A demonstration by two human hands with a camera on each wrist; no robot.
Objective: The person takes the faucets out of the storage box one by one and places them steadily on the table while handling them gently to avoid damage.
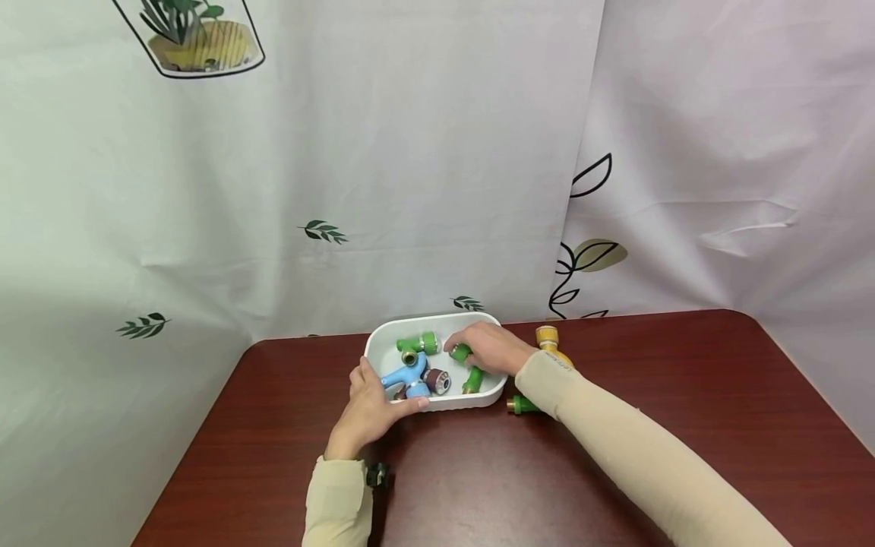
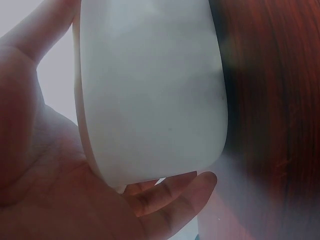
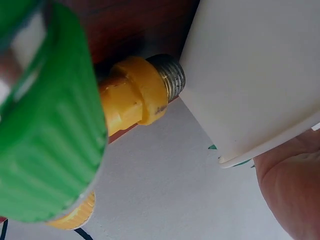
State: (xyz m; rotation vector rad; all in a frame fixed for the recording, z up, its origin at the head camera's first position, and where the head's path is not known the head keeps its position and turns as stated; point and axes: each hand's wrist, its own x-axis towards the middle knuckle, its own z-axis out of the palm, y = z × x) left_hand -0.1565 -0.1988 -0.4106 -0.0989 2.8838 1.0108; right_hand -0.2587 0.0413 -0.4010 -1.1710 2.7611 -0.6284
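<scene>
My left hand grips the near left corner of a white plastic tray, its thumb along the front rim. The left wrist view shows the fingers curled against the tray's outer wall. Inside the tray, my right hand pinches a green pipe valve; the hand covers part of it. A green piece with a brass end shows under that hand. Left of it in the tray lie another green valve, a light blue valve and a dark red ribbed knob.
Right of the tray, a yellow valve and a green fitting lie on the reddish-brown table, partly behind my right sleeve. In the right wrist view, a yellow threaded fitting sits beside the tray. A patterned white cloth hangs behind.
</scene>
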